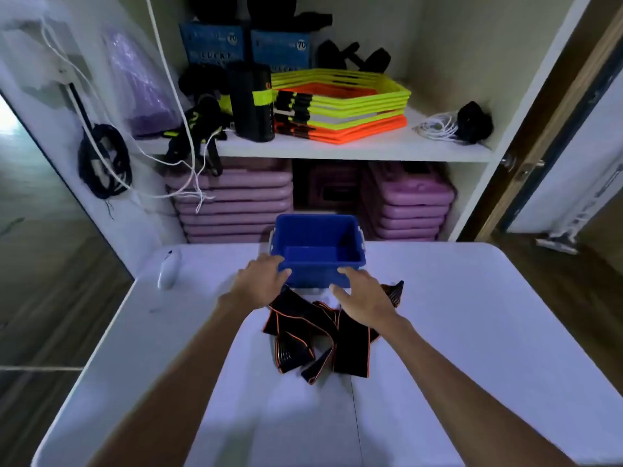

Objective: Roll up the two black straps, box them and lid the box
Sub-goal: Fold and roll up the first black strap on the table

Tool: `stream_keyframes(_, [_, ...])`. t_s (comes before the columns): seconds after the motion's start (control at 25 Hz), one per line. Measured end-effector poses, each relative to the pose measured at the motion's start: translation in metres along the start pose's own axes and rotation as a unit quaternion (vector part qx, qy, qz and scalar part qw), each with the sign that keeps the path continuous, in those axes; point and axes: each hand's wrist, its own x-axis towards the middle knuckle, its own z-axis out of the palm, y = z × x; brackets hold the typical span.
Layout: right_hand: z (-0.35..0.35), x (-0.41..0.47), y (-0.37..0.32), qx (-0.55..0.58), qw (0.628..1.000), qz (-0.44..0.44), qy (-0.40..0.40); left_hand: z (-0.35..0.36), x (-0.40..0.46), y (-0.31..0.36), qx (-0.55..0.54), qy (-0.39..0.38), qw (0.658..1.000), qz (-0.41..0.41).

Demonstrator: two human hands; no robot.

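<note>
Table: a white rectangular plastic folding table (472,332) carries everything; a white shelf unit stands behind its far edge.
Box: a blue rectangular open-topped plastic box (318,251) stands at the middle of the table's far edge, upright, nothing inside it that shows.
Straps: two black elastic straps with orange edging (323,335) lie in one loose, overlapping heap at the table's middle, just on the near side of the box, unrolled.
Left hand: the left hand (261,281) has its fingertips on the box's near left corner, fingers relaxed, gripping nothing.
Right hand: the right hand (364,294) touches the box's near wall toward the right corner, fingers spread loose, above the heap.
Lid: none in view.
Progress: judged barely begun; the box looks placed and open, while rolling both straps, boxing them and lidding all remain.
</note>
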Motion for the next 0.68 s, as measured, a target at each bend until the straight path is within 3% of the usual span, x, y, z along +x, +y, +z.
stream_keyframes(0.12, [0.031, -0.021, 0.02, 0.028, 0.997, 0.051, -0.053, 0.036, -0.011, -0.021, -0.024, -0.032, 0.998, -0.051])
stream_keyframes(0.36, [0.071, -0.055, 0.035, 0.048, 0.988, 0.105, -0.103, 0.077, -0.011, -0.061, 0.058, -0.069, 0.987, -0.136])
stream_keyframes(0.68, [0.1, -0.046, 0.048, 0.122, 0.984, 0.118, -0.06, 0.119, 0.041, -0.067, 0.118, -0.088, 0.986, -0.073])
